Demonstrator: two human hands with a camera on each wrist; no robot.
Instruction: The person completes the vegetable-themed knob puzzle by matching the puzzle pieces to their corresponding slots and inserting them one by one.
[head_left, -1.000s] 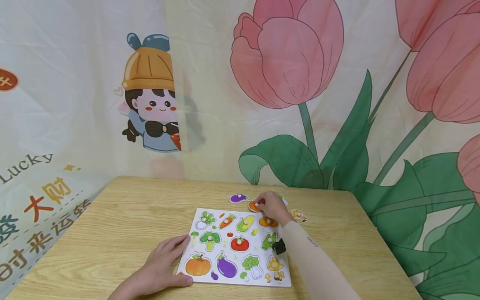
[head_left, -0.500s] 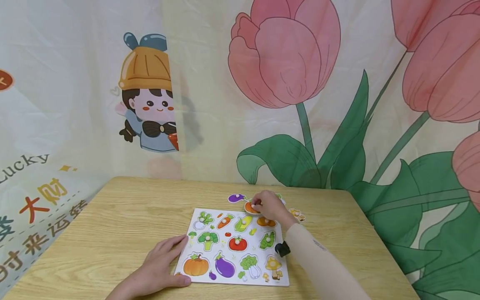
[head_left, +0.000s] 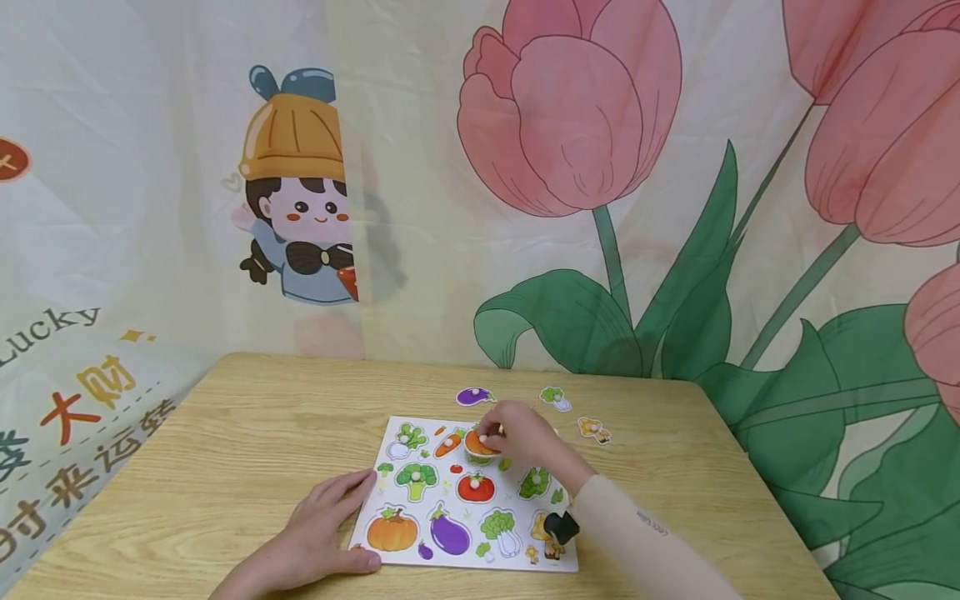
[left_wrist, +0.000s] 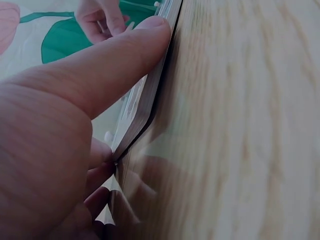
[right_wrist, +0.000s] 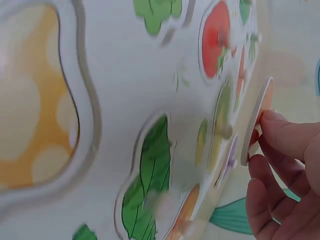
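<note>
My right hand (head_left: pixel 528 433) pinches the knob of an orange pumpkin puzzle piece (head_left: pixel 477 442), holding it tilted over the upper part of a white vegetable puzzle board (head_left: pixel 513 500). In the right wrist view, the piece (right_wrist: pixel 260 117) is seen nearly edge-on beside the thumb. My left hand (head_left: pixel 322 529) rests at the board's front left corner, its thumb along the front edge and its fingers against the left side. Knobbed pieces such as the tomato (head_left: pixel 476 487) and broccoli (head_left: pixel 417 481) sit in the board. The held piece covers part of the corn.
Behind the board lie a loose eggplant piece (head_left: pixel 474 396), a bok choy piece (head_left: pixel 556 398) and a mushroom piece (head_left: pixel 595 430). The wooden table (head_left: pixel 270 433) meets a printed cloth backdrop (head_left: pixel 420 317) at its far edge. A black wrist camera (head_left: pixel 561 527) hangs over the board's right side.
My right hand has moved left and nearer, carrying the pumpkin piece from behind the board to above it. The bok choy piece has come into full view. The left hand stays at the corner.
</note>
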